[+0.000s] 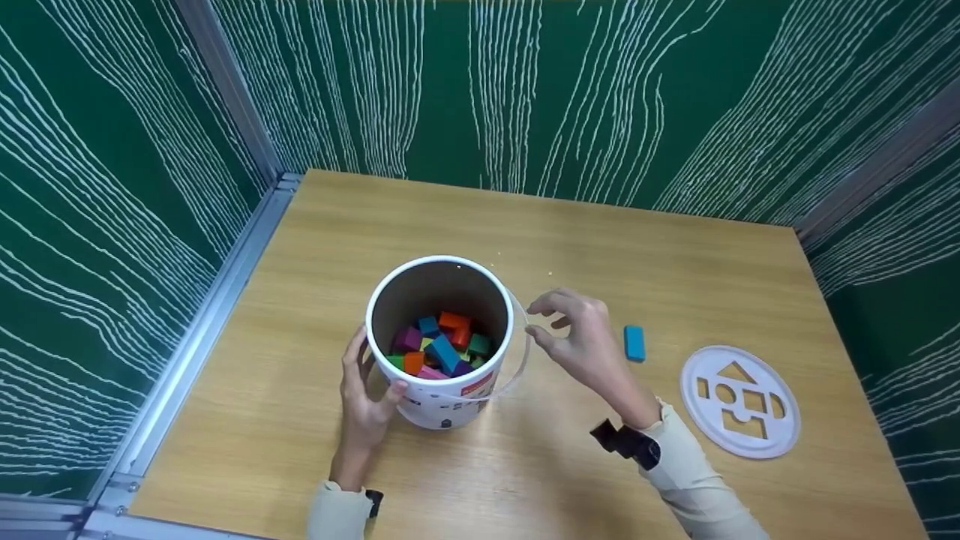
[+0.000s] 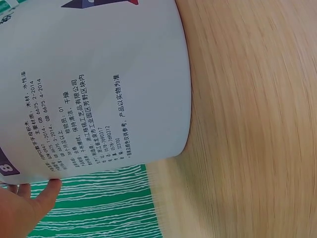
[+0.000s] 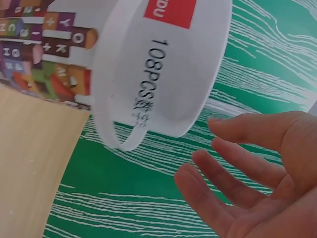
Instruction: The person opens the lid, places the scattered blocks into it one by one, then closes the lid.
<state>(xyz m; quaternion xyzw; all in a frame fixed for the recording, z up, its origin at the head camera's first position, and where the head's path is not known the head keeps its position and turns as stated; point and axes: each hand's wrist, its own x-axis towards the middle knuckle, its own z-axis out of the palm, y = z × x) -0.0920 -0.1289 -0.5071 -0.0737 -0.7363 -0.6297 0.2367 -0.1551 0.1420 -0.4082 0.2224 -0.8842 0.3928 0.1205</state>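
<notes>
A white bucket (image 1: 442,416) stands upright on the table, uncovered, holding colourful blocks (image 1: 444,352) in its lower part. My left hand (image 1: 365,412) grips its left side, thumb toward the front near the rim and fingers round the side; in the left wrist view its fingertips press the printed wall. My right hand (image 1: 589,345) is to the right of the bucket, fingers apart and bent, with nothing between them. Its thumb and fingertips are close to the thin white handle (image 1: 527,341), which hangs out from the rim. In the right wrist view a gap shows between them and the handle (image 3: 101,84).
Right of my right hand a single blue block (image 1: 634,343) lies on the wooden table (image 1: 600,247). Farther right is a round white lid (image 1: 780,427) with shaped cut-outs. Green, white-streaked walls (image 1: 450,90) and metal posts enclose the table's back and sides.
</notes>
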